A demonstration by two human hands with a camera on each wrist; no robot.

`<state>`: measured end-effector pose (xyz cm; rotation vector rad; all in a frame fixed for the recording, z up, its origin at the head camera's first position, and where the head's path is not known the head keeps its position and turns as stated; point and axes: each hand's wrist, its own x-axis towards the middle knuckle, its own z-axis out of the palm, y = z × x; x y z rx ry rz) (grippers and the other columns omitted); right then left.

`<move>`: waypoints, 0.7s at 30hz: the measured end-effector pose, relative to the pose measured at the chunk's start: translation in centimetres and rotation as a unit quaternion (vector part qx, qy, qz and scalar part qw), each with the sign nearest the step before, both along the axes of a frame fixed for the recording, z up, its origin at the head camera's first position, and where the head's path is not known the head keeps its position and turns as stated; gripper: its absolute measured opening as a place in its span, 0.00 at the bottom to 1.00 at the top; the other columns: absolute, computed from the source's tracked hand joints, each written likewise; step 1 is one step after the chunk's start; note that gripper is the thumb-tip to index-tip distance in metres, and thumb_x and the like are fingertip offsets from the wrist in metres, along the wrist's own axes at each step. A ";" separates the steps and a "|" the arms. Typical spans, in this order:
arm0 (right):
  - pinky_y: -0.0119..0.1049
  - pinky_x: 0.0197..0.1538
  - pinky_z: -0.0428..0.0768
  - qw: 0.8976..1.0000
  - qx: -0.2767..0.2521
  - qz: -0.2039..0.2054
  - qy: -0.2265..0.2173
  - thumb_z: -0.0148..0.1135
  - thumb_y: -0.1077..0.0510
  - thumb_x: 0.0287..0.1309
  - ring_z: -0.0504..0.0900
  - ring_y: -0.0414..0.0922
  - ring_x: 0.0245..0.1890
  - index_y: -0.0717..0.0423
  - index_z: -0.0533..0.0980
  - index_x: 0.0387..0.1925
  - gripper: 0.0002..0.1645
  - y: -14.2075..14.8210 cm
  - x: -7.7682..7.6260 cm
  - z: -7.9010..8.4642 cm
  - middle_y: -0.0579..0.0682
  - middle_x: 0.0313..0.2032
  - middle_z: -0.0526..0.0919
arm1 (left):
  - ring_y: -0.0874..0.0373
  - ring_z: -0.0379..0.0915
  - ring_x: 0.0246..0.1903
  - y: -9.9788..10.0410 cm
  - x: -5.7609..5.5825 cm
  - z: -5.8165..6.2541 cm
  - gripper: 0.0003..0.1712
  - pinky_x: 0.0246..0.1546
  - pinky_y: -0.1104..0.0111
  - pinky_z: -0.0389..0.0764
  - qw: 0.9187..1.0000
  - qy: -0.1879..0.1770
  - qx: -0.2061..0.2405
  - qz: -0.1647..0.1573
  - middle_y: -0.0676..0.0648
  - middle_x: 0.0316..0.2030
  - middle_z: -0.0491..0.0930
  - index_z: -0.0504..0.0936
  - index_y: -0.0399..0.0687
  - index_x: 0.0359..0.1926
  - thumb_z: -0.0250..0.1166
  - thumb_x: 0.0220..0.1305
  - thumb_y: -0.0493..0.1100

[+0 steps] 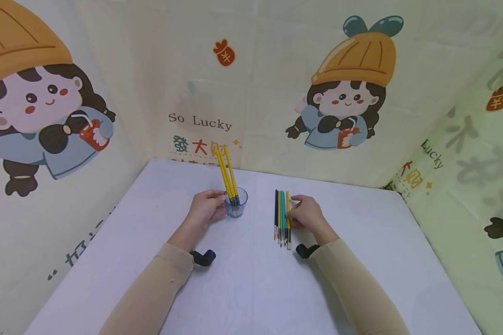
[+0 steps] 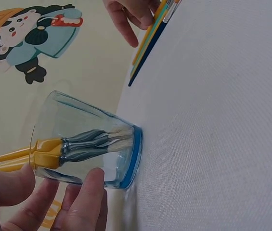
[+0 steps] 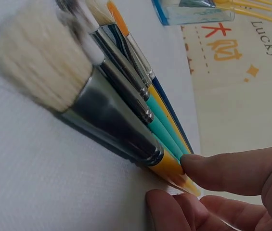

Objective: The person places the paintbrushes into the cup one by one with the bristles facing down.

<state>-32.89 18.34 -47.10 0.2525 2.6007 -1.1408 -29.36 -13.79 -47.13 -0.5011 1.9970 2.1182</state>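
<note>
A cream backdrop (image 1: 268, 93) printed with cartoon figures in orange hats stands behind and to both sides of a white tabletop (image 1: 247, 288), meeting its far edge. Two beige sleeves (image 1: 151, 288) reach in from the near edge.

The left hand (image 1: 207, 207) holds a glass, thumb by its rim and fingers against its wall. The right hand (image 1: 308, 211) pinches the handle of a flat, wide-bristled paintbrush (image 3: 111, 115), thumb on one side and fingertips on the other.

That brush is the rightmost in a row of paintbrushes (image 1: 282, 214), slightly right of the tabletop's middle, nearer the far edge than the near one. Their handles are dark blue, yellow and teal, pointing to the far edge, bristles to the near.

Yellow-handled paintbrushes (image 1: 225, 174) lean bristles down in the glass tumbler (image 1: 235, 212), clear with a bluish base, which is upright just left of the tabletop's middle. Smaller black wrist devices (image 1: 204, 257) show at both cuffs.
</note>
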 end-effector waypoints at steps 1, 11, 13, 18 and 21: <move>0.31 0.33 0.89 1.000 0.001 0.001 0.000 0.77 0.60 0.62 0.84 0.44 0.29 0.51 0.69 0.78 0.45 0.0 0.0 0.0 0.56 0.44 0.83 | 0.47 0.78 0.62 0.0 0.0 0.0 0.18 0.60 0.57 0.90 1.000 0.001 0.000 0.000 0.40 0.64 0.78 0.82 0.49 0.66 0.63 0.79 0.40; 0.30 0.29 0.88 0.998 0.051 0.032 -0.012 0.75 0.61 0.60 0.86 0.44 0.23 0.54 0.74 0.74 0.40 -0.3 -0.3 0.4 0.58 0.45 0.84 | 0.46 0.78 0.62 0.1 0.1 0.2 0.18 0.61 0.57 0.90 1.000 -0.002 -0.002 -0.003 0.40 0.63 0.78 0.82 0.48 0.66 0.63 0.80 0.40; 0.31 0.29 0.88 0.997 0.059 0.036 -0.016 0.74 0.60 0.61 0.86 0.44 0.24 0.54 0.75 0.73 0.39 -0.3 -0.3 0.4 0.59 0.45 0.84 | 0.46 0.78 0.62 0.1 0.1 0.2 0.18 0.61 0.57 0.90 1.000 0.000 -0.003 -0.003 0.40 0.63 0.78 0.82 0.48 0.66 0.63 0.80 0.40; 0.31 0.30 0.88 0.997 0.066 0.024 -0.030 0.72 0.60 0.62 0.87 0.45 0.28 0.53 0.75 0.72 0.37 -0.5 -0.6 0.4 0.60 0.48 0.84 | 0.47 0.78 0.62 0.0 0.0 0.1 0.18 0.61 0.57 0.90 1.000 -0.002 0.000 -0.001 0.40 0.63 0.78 0.82 0.49 0.65 0.63 0.80 0.41; 0.31 0.31 0.88 0.997 0.063 0.017 -0.037 0.71 0.60 0.63 0.87 0.46 0.31 0.53 0.76 0.72 0.35 -0.5 -0.7 0.3 0.60 0.52 0.84 | 0.47 0.78 0.62 0.0 0.0 0.0 0.17 0.62 0.56 0.89 1.000 -0.005 0.003 0.002 0.41 0.63 0.78 0.83 0.49 0.65 0.63 0.80 0.41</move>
